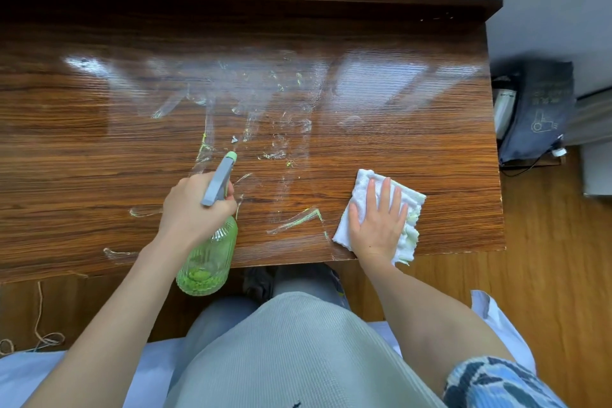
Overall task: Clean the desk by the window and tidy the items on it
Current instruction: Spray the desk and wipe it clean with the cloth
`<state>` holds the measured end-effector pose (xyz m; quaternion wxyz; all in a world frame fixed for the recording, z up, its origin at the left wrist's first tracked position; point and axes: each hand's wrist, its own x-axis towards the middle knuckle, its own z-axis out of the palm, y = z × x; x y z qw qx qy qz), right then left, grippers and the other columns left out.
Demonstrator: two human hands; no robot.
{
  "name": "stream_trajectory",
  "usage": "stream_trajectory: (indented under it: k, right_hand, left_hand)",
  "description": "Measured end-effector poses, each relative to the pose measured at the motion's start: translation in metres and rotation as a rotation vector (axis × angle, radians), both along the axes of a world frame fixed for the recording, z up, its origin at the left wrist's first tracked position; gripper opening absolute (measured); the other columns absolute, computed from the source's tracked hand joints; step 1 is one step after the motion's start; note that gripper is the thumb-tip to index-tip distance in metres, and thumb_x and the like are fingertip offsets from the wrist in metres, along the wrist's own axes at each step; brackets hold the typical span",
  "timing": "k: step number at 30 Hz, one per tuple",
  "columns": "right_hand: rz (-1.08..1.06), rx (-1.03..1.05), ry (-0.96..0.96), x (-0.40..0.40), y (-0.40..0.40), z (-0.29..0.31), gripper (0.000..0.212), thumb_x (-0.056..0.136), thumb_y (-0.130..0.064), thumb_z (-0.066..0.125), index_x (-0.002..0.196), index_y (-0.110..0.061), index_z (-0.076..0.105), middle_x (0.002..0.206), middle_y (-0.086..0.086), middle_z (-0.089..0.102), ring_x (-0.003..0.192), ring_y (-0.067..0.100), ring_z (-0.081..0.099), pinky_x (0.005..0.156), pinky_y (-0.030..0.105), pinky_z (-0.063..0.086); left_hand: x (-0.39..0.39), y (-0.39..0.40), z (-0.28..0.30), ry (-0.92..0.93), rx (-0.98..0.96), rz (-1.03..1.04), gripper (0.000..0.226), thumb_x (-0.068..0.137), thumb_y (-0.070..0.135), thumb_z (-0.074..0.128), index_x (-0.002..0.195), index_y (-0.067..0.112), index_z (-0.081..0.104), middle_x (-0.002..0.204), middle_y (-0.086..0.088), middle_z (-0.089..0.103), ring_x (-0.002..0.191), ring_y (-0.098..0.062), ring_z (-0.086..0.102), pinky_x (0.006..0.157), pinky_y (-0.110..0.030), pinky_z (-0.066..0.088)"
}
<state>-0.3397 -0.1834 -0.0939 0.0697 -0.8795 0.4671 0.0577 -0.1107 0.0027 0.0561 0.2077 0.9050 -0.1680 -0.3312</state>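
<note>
Desk (99,159) — glossy dark-brown wood-grain top with a raised back ledge — is carrying smeared wet streaks and yellow-green flecks (284,89) across its middle, running from the back half down toward the front edge. Window glare is reflecting off the back half.

Left hand (195,205) is gripping a ribbed green translucent spray bottle (208,258) by the neck, fingers curled round it under the grey trigger head (220,182). Nozzle is pointing toward the desk's back edge; the bottle body is overhanging the front edge, tilted, near the middle of it. Whether a finger is squeezing the trigger — cannot tell.

Right hand (377,222) is pressing flat on a folded white terry cloth (364,195) with a yellow-green stained edge, fingers straight and slightly spread, palm down. Cloth is lying at the front-right corner of the desk, its near edge hanging just past the front edge.

Off the desk's right edge, a dark grey fabric bag (536,109) is sitting on the wooden floor (546,242) against the wall. Tan twine (39,334) is lying on the floor below the front-left part of the desk.
</note>
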Motion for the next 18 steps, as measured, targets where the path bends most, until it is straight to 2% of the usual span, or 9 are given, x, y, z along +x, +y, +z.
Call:
stream_trajectory:
  k: [6, 11, 15, 18]
  right_hand:
    - [-0.003, 0.000, 0.006, 0.000, 0.000, 0.000, 0.063, 0.096, -0.051, 0.023, 0.151, -0.021, 0.028, 0.157, 0.009, 0.027, 0.144, 0.033, 0.022, 0.115, 0.053, 0.019]
    - [0.002, -0.001, 0.007, 0.000, 0.000, 0.001, 0.063, 0.096, -0.051, 0.023, 0.151, -0.021, 0.028, 0.157, 0.009, 0.027, 0.144, 0.033, 0.023, 0.114, 0.053, 0.020]
    - [0.002, -0.003, 0.001, 0.000, 0.000, 0.001, 0.063, 0.096, -0.051, 0.024, 0.150, -0.021, 0.029, 0.157, 0.009, 0.028, 0.144, 0.032, 0.023, 0.115, 0.053, 0.020]
    - [0.002, -0.010, 0.001, -0.001, 0.000, 0.000, 0.063, 0.096, -0.051, 0.023, 0.150, -0.020, 0.029, 0.156, 0.009, 0.028, 0.144, 0.033, 0.023, 0.115, 0.054, 0.020]
  left_hand:
    - [-0.009, 0.001, -0.006, 0.050, -0.036, 0.034, 0.013, 0.074, 0.005, 0.065, 0.071, 0.018, 0.062, 0.061, -0.003, 0.060, 0.055, -0.027, 0.055, 0.054, -0.030, 0.042]
    - [-0.020, -0.002, -0.006, 0.006, -0.057, -0.115, 0.016, 0.075, 0.008, 0.063, 0.081, 0.023, 0.062, 0.071, 0.009, 0.064, 0.066, -0.016, 0.059, 0.057, -0.029, 0.042]
    - [-0.025, -0.007, -0.008, -0.015, -0.028, -0.192, 0.012, 0.075, 0.009, 0.062, 0.069, 0.019, 0.059, 0.059, -0.002, 0.059, 0.057, -0.025, 0.054, 0.049, -0.026, 0.033]
    - [-0.031, -0.004, -0.011, 0.003, 0.023, -0.291, 0.005, 0.074, 0.010, 0.062, 0.071, 0.015, 0.061, 0.061, -0.005, 0.062, 0.058, -0.025, 0.056, 0.049, -0.027, 0.036]
